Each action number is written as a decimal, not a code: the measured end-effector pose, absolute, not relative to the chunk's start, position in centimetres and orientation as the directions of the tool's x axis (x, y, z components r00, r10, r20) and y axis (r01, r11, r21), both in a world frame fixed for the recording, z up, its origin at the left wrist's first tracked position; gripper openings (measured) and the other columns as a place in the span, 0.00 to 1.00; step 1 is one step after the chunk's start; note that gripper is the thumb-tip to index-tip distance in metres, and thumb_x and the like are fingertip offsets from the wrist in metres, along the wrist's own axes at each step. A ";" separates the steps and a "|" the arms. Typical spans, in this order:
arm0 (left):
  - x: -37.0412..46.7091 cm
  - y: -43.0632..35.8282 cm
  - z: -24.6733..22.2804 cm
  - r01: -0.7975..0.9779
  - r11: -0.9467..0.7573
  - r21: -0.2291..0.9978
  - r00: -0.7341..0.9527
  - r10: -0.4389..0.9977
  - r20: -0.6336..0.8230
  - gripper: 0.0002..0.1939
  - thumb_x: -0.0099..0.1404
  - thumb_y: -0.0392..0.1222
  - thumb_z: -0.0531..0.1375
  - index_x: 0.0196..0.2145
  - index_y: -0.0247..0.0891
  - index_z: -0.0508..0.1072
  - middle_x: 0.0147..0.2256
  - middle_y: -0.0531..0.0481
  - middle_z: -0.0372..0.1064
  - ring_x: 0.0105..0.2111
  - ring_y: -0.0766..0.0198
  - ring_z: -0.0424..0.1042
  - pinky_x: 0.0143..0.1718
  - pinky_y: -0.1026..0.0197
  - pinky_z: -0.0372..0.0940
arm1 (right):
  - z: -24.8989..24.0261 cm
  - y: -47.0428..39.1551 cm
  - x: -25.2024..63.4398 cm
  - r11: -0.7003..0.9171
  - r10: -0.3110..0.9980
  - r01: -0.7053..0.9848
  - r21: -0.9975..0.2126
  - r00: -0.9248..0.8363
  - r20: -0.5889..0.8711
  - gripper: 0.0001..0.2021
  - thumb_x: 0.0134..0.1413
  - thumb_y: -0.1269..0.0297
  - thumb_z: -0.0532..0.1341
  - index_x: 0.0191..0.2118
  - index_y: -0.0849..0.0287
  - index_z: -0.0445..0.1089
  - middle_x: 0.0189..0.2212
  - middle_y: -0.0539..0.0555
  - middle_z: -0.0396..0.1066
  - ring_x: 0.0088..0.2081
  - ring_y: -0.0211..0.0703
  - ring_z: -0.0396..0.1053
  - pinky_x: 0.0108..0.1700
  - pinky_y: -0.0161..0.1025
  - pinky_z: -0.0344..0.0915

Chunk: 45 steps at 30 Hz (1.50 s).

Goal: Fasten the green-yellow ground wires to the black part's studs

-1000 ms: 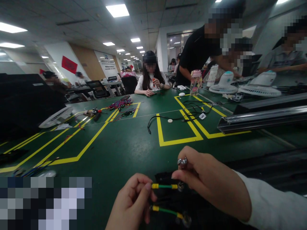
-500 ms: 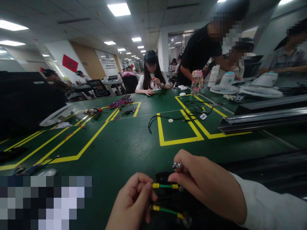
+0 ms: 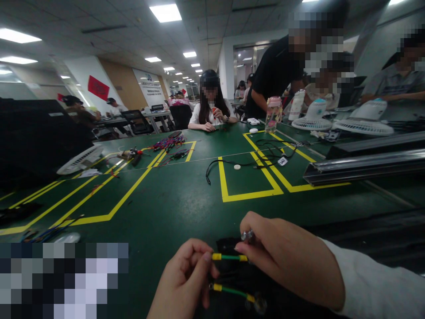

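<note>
Toward five o'clock, pinching upper wire [image 3: 229, 257] in left hand [image 3: 189, 274], metal piece [image 3: 246, 236] in right hand [image 3: 290, 257]. Likely light, bendy; best held by nine-o'clock sleeve [image 3: 216, 257].

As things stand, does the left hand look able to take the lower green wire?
Probably yes: one end of the lower green wire is close to the left hand, with nothing visible between, though that hand seems to pinch the upper green wire.
</note>
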<state>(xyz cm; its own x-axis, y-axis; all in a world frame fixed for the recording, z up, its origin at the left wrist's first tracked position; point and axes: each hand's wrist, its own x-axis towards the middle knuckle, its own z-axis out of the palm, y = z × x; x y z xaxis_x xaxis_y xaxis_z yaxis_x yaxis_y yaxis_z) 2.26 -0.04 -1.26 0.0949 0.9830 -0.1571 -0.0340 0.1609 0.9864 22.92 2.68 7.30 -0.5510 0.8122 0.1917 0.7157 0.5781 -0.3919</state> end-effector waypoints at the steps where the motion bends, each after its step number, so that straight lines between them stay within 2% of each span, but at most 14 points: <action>1: 2.3 0.0 -1.2 -0.035 0.160 0.987 0.092 0.983 -0.156 0.15 0.63 0.53 0.61 0.32 0.37 0.69 0.22 0.55 0.72 0.11 0.76 0.62 0.12 0.75 0.53 | 7.3 2.6 22.9 0.584 0.808 0.714 -0.386 -0.557 0.192 0.08 0.55 0.75 0.61 0.33 0.57 0.61 0.20 0.45 0.68 0.20 0.42 0.67 0.22 0.35 0.46; 8: 2.3 -0.1 -1.0 -0.017 0.177 0.984 0.095 0.980 -0.175 0.15 0.62 0.52 0.62 0.33 0.37 0.68 0.22 0.55 0.72 0.11 0.76 0.62 0.12 0.75 0.52 | 7.4 2.5 23.0 0.604 0.793 0.700 -0.381 -0.577 0.197 0.09 0.52 0.75 0.63 0.33 0.57 0.63 0.21 0.47 0.70 0.20 0.44 0.69 0.21 0.35 0.45; 14: 2.4 -0.2 -0.5 -0.011 0.189 0.982 0.096 0.978 -0.187 0.15 0.63 0.52 0.61 0.32 0.37 0.68 0.22 0.55 0.72 0.11 0.76 0.62 0.12 0.75 0.52 | 8.7 2.7 24.4 0.588 0.800 0.657 -0.472 -0.560 0.217 0.09 0.54 0.76 0.60 0.34 0.56 0.59 0.22 0.44 0.68 0.21 0.37 0.67 0.23 0.32 0.57; 19: 2.4 -0.2 -0.4 -0.006 0.195 0.981 0.092 0.977 -0.194 0.13 0.63 0.50 0.61 0.32 0.37 0.68 0.22 0.55 0.72 0.11 0.77 0.61 0.12 0.75 0.51 | 7.4 2.3 26.3 0.517 0.836 0.627 -0.583 -0.515 0.189 0.08 0.56 0.75 0.58 0.36 0.54 0.60 0.29 0.47 0.70 0.28 0.39 0.69 0.30 0.36 0.64; 25: 2.3 -0.1 -0.7 -0.002 0.200 0.980 0.097 0.975 -0.199 0.13 0.63 0.50 0.61 0.32 0.37 0.68 0.22 0.55 0.72 0.10 0.76 0.61 0.12 0.75 0.51 | 5.8 1.9 26.7 0.514 0.830 0.634 -0.578 -0.536 0.150 0.08 0.54 0.74 0.58 0.36 0.53 0.63 0.28 0.46 0.68 0.27 0.39 0.67 0.29 0.36 0.62; 35: 2.3 -0.1 -0.7 0.003 0.195 0.981 0.093 0.976 -0.195 0.14 0.64 0.52 0.60 0.32 0.37 0.68 0.22 0.55 0.72 0.11 0.76 0.62 0.13 0.75 0.51 | 5.8 2.0 26.4 0.473 0.844 0.683 -0.557 -0.533 0.063 0.09 0.56 0.75 0.58 0.37 0.52 0.63 0.30 0.45 0.71 0.29 0.41 0.70 0.31 0.38 0.64; 45: 2.4 -0.1 -0.5 0.025 0.205 0.978 0.083 0.975 -0.206 0.15 0.63 0.53 0.60 0.32 0.37 0.68 0.22 0.55 0.72 0.11 0.76 0.61 0.13 0.74 0.50 | 5.9 1.9 26.3 0.484 0.832 0.680 -0.550 -0.553 0.048 0.09 0.57 0.76 0.57 0.35 0.52 0.63 0.30 0.46 0.71 0.29 0.42 0.70 0.31 0.38 0.65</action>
<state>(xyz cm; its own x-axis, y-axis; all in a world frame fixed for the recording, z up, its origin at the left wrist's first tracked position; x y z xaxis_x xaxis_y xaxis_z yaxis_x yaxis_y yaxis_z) 2.41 -0.13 -0.50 0.0828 0.9750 -0.2062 0.0254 0.2048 0.9785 26.27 1.91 5.90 -0.5531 0.8317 0.0476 0.6804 0.4840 -0.5503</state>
